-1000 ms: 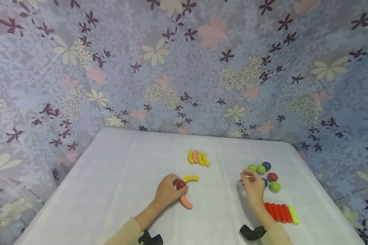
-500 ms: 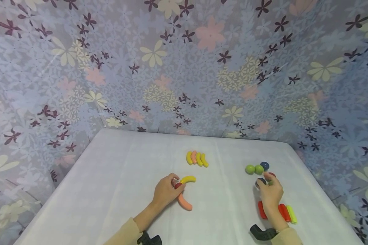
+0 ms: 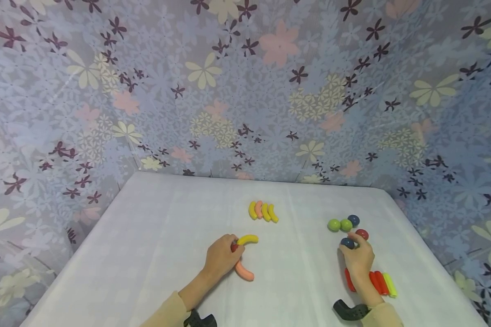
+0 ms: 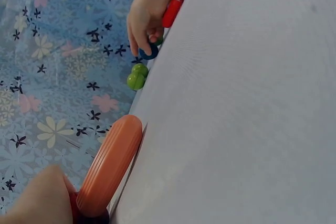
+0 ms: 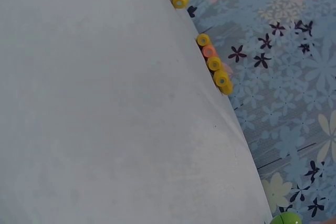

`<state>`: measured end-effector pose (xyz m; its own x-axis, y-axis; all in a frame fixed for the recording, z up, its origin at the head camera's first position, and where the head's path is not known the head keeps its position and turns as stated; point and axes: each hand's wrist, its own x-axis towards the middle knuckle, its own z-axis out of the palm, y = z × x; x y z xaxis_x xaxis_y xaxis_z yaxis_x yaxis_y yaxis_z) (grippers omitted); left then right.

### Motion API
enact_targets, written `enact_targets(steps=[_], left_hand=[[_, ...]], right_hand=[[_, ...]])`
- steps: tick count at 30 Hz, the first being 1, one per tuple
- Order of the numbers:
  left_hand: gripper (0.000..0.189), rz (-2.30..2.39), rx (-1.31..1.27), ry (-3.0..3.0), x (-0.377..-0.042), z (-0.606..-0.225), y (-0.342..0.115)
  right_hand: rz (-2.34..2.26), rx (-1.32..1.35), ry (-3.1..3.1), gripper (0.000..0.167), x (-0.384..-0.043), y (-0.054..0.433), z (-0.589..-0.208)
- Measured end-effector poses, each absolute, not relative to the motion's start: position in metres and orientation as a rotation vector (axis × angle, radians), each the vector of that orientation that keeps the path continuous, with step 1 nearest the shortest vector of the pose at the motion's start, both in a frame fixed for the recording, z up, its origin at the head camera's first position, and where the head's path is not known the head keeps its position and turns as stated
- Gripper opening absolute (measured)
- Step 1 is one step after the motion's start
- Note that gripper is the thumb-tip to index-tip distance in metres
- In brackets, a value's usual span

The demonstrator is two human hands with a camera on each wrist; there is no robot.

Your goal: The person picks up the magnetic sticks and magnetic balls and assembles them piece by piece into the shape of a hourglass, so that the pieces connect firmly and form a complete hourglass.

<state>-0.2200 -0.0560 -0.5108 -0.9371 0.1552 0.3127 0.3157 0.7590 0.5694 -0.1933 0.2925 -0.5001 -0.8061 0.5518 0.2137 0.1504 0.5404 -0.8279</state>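
Observation:
At the middle of the table my left hand [image 3: 222,258] grips a red ball [image 3: 234,248], mostly covered by the fingers. A yellow curved piece [image 3: 248,239] and an orange curved piece [image 3: 244,272] extend from the ball, one toward the back and one toward the front. In the left wrist view the orange curved piece [image 4: 113,163] looks large and ribbed, its end against the red ball. On the right, my right hand [image 3: 360,258] pinches a dark blue ball [image 3: 347,244] between thumb and fingers. The right wrist view leaves that grip out of sight.
Beyond the right hand lie two green balls [image 3: 340,225], another dark blue ball [image 3: 353,220] and a red one [image 3: 362,234]. Red sticks [image 3: 378,282] and a yellow-green stick [image 3: 390,285] lie by the right forearm. Several curved pieces [image 3: 266,211] form a row farther back.
My right hand has moved right to the dark blue ball and now pinches it. The left hand has kept its grip, with the ball and curved pieces shifting slightly.

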Motion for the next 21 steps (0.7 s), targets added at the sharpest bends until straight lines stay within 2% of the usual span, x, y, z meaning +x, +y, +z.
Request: enact_targets(steps=[10, 21], left_hand=[[0.019, -0.923, -0.276, -2.689, -0.220, -0.513, -0.055], [0.011, -1.178, -0.200, -2.652, -0.221, -0.509, -0.057]], right_hand=[[1.141, -0.512, -2.338, 0.044, -0.192, 0.287, -0.497], [1.323, -0.281, -2.355, 0.043, -0.201, 0.242, -0.506]])
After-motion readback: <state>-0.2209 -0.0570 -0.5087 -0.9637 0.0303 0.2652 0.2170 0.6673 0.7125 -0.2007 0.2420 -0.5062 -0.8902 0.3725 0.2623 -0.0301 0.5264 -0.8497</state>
